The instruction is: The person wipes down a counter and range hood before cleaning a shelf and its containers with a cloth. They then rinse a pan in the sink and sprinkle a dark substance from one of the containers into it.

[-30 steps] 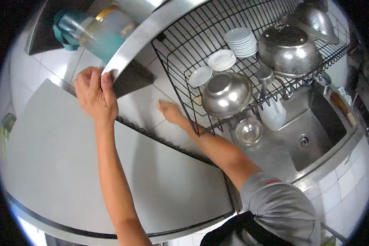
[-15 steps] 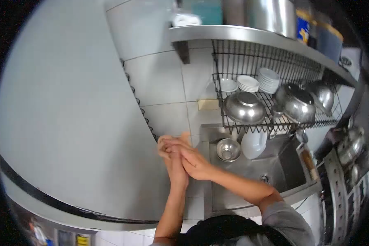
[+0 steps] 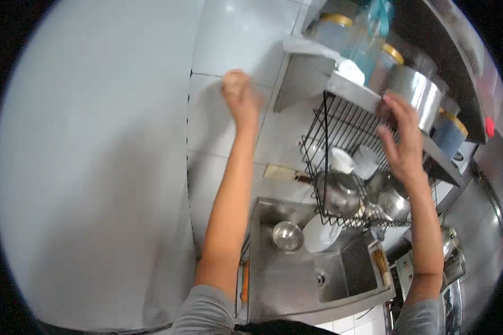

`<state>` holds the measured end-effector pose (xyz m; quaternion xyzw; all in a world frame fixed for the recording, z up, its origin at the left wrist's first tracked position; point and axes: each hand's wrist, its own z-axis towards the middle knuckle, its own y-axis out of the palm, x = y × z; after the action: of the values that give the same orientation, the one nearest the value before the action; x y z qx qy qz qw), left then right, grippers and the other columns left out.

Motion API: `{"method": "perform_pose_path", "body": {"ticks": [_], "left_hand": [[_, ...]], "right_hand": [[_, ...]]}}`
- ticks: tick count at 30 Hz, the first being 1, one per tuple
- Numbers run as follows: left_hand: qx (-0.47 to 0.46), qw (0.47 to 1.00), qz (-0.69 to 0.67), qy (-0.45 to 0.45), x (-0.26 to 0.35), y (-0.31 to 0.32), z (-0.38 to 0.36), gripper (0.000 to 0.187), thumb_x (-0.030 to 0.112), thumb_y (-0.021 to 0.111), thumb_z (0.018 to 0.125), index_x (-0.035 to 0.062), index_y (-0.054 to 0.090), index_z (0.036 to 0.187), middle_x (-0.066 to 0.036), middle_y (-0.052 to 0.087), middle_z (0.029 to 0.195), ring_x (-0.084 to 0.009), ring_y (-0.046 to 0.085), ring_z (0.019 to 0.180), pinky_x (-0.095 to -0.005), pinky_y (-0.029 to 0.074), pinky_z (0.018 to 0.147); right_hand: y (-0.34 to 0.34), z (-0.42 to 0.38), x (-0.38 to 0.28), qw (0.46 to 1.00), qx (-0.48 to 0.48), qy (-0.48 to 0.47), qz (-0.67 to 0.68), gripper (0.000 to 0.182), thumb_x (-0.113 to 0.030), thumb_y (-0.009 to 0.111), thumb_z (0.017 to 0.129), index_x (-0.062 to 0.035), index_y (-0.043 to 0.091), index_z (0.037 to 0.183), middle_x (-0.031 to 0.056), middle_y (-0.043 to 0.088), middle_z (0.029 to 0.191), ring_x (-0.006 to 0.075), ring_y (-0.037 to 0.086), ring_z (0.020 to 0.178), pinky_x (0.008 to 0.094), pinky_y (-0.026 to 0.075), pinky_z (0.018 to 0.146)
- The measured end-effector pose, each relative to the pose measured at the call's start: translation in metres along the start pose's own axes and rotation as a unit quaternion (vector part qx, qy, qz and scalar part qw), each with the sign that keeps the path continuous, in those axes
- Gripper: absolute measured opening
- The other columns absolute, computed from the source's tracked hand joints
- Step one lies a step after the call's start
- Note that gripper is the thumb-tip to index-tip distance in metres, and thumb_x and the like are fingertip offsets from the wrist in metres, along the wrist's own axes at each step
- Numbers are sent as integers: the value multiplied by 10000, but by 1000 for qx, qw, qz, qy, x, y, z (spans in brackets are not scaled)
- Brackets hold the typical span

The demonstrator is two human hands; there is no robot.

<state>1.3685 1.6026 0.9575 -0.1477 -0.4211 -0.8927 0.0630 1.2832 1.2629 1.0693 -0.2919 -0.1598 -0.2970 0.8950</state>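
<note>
My left hand (image 3: 242, 105) is raised in front of the white tiled wall (image 3: 223, 39), left of the shelf. It is blurred, with the fingers curled in, and I cannot tell what they hold, if anything. My right hand (image 3: 403, 137) is up at the steel shelf edge (image 3: 355, 92), fingers and thumb apart and nothing between them. Beyond its fingertips a tall steel pot (image 3: 414, 92) stands on the shelf. Beneath the hand hangs a black wire rack (image 3: 325, 139) with small white dishes (image 3: 342, 160) and upturned steel bowls (image 3: 338, 195).
Below is a steel sink (image 3: 288, 279) with a small metal bowl (image 3: 288, 235) and a white plastic container (image 3: 320, 233). A large pale grey panel (image 3: 95, 167) fills the left. Jars with yellow lids (image 3: 334, 22) and a teal bottle (image 3: 369, 44) line the shelf.
My hands, clasped together by the panel's edge before, have parted. The left has gone up the wall; the right has swung up and right to the shelf. The view has turned.
</note>
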Motion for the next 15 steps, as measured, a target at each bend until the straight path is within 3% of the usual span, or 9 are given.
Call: {"method": "perform_pose_path", "body": {"ticks": [3,5,7,10,12,15], "left_hand": [[-158,985,54,-40,-15,47,3,199,137,500,952,50,581,1112,-29,603,892,-142,546,792,-299,460,729],[-177,973,124,-82,24,67,-15,296,104,502,946,37,569,1227,-97,623,1128,-213,578,1026,-351,442,931],[-219,965,89,111,54,66,-45,384,63,492,925,25,533,1305,-152,562,1305,-258,533,1210,-372,394,1036],[-260,952,10,163,90,65,-60,399,35,484,906,28,543,1301,-162,542,1335,-278,477,1300,-365,341,1094],[-277,960,6,38,36,56,-37,383,43,473,910,12,553,1284,-160,535,1342,-272,474,1299,-353,343,1088],[-258,965,47,14,-6,57,-1,375,98,464,931,-8,544,1282,-169,535,1338,-280,481,1288,-349,353,1076]], "right_hand": [[18,-3,10,998,34,-35,-47,598,-166,721,787,-64,497,1331,174,571,1208,333,540,1031,418,411,893],[25,-2,10,995,52,-42,-72,600,-183,725,783,-59,501,1326,173,578,1191,331,544,1014,412,411,888],[31,-2,12,991,75,-41,-101,604,-200,729,779,-54,505,1321,172,584,1174,330,547,998,406,410,882],[39,-3,8,992,83,-26,-96,598,-259,730,784,-54,520,1305,166,590,1157,324,548,985,400,410,873],[38,-1,6,993,90,2,-73,566,-323,702,817,-53,536,1287,159,594,1141,317,548,981,397,406,868],[36,2,5,991,77,3,-110,556,-385,664,846,-50,543,1274,152,599,1123,311,550,971,400,397,868]]}}
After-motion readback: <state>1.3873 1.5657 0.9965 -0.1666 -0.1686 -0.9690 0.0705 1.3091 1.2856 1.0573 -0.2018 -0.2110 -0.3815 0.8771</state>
